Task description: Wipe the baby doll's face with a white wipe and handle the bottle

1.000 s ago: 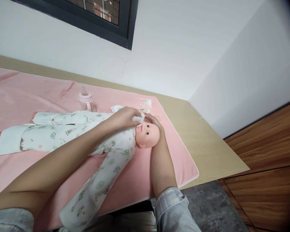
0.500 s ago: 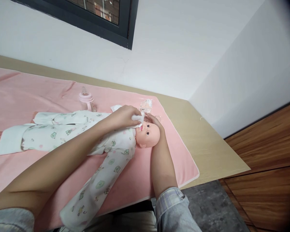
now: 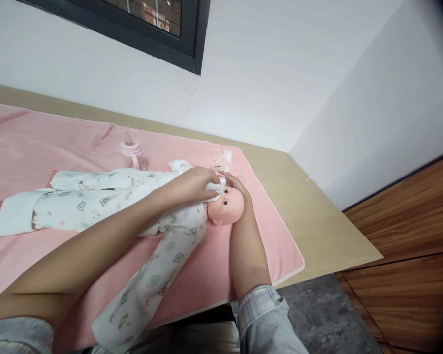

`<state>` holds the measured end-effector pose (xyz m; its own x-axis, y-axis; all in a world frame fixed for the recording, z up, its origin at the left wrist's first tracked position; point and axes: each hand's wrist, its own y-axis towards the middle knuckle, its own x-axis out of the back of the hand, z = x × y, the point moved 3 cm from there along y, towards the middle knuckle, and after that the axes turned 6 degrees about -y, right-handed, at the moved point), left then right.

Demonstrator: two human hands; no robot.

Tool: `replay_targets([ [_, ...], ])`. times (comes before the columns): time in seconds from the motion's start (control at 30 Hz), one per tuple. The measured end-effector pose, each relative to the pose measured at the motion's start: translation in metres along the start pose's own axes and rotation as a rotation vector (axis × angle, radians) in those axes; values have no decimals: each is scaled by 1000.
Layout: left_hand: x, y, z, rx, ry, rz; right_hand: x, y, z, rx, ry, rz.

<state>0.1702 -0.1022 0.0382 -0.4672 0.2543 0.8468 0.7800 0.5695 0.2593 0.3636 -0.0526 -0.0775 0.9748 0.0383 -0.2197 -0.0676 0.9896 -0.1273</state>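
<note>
A baby doll in a white printed sleepsuit lies on its back on a pink blanket, head to the right. My left hand is closed on a small white wipe and presses it on the doll's mouth and cheek. My right hand cups the far side and top of the doll's head, fingers curled against it.
A small pink baby bottle stands on the blanket behind the doll. A crumpled clear wrapper lies near the blanket's far right corner. The blanket covers a light wooden table set in a white wall corner; wooden floor lies to the right.
My left hand has slid the wipe a little to the right, from beside the doll's chin onto its mouth and cheek. My right hand has stayed on the head.
</note>
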Motion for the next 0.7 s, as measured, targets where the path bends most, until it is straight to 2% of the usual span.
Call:
replay_targets([
  [0.7, 4, 3, -2, 2, 76, -45, 7, 12, -7, 28, 34, 64],
])
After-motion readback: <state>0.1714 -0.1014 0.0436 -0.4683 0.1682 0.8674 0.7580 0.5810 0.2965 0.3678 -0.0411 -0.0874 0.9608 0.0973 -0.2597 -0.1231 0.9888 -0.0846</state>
